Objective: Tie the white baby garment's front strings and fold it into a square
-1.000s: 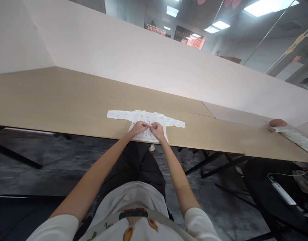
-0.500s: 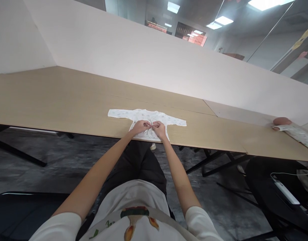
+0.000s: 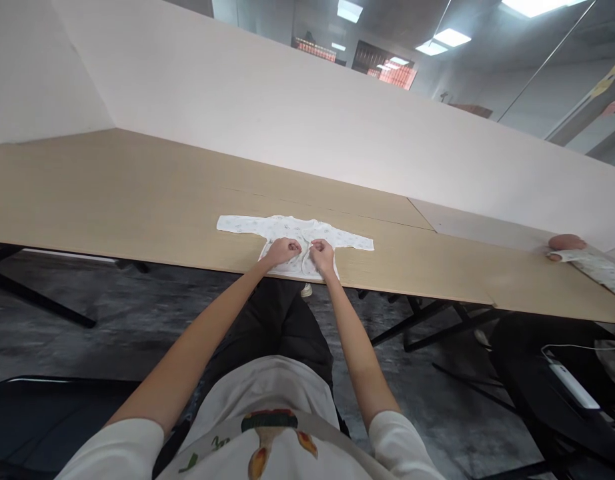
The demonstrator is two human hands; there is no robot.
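A small white baby shirt with a faint print lies flat near the table's front edge, its long sleeves spread out to both sides. Its front is parted slightly in the middle. With fingers pinched, my left hand holds one front edge of the shirt. My right hand pinches the opposite front edge, a short gap away. Both hands cover part of the shirt's lower body, and the fine details under the fingertips are too small to make out.
The long wooden table runs along a white partition. At its right end lies a baby doll in printed white clothing. Black chairs stand at left and right; a white power strip rests on the right one.
My hands were together at the middle of the shirt's front. They have now drawn apart a little, and the front edges show a gap between them.
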